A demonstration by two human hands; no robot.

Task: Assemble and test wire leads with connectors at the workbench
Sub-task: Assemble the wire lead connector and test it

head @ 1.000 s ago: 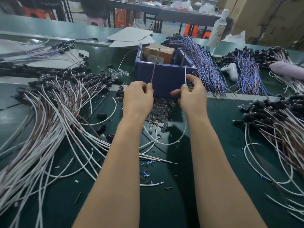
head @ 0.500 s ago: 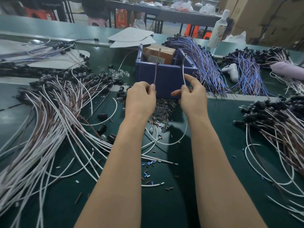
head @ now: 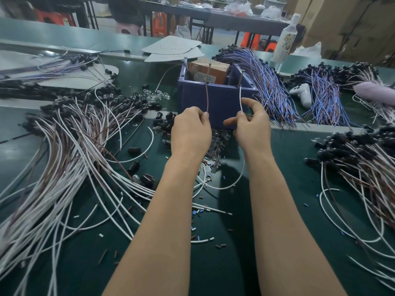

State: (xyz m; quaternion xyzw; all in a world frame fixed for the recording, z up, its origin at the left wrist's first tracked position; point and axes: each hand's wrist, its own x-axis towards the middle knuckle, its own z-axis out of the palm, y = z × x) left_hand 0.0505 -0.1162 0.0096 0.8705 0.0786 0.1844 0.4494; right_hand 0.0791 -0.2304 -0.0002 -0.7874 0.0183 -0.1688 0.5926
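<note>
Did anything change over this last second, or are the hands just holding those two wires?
The left hand edged right, toward the right hand, carrying its brown wire along. Nothing was picked up or let go. The right hand's fingers still pinch the white wire, and the blue bin stayed put.

2 bare hands in view: left hand point(head: 190, 129) & right hand point(head: 251, 129). 2 upright wires, 1 per hand: 1 thin brown wire point(head: 207, 97), 1 thin white wire point(head: 240, 97). There was 1 dark blue plastic bin point(head: 215, 99) w/ 1 brown cardboard box point(head: 208, 71) inside. 2 pale curved card sheets point(head: 171, 47). 2 dense blue-purple wire bundles point(head: 265, 82), strands too many to count. 2 big heaps of white & brown leads w/ black caps: left heap point(head: 74, 146), right heap point(head: 363, 159). 2 clusters of clear glass bulbs point(head: 218, 146). 1 white plastic bottle point(head: 286, 39), 1 white controller-shaped object point(head: 302, 95), 1 lilac padded object point(head: 374, 91). Loose black plastic caps point(head: 134, 149): several, exact no. unclear.
</note>
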